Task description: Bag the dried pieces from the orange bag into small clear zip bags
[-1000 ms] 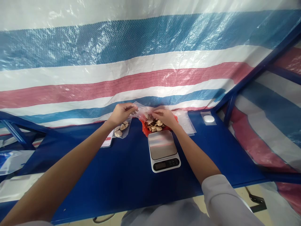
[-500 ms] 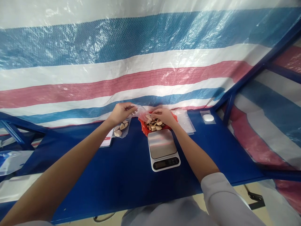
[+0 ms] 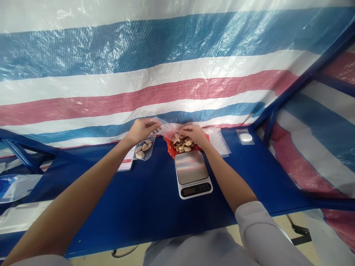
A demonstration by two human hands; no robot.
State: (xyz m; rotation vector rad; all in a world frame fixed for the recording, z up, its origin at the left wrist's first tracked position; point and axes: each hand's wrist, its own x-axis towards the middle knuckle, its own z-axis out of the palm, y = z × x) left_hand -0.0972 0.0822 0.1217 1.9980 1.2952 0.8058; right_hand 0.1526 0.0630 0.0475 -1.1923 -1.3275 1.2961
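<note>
Clear plastic bag (image 3: 168, 128): held above the bench's (image 3: 138, 192) far edge, between both hands. Left hand (image 3: 141, 130): fingers pinching the bag's left rim. Right hand (image 3: 194, 133): fingers pinched together at the bag's right side, over a red bag of brown slices (image 3: 183, 144). Steel-topped scale (image 3: 192, 173): just nearside of the slices. Small filled packet (image 3: 143, 149): below the left hand.

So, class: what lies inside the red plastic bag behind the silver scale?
The red plastic bag holds pale brown and cream slices. The right hand hides its far part; deeper layers cannot be seen.
</note>
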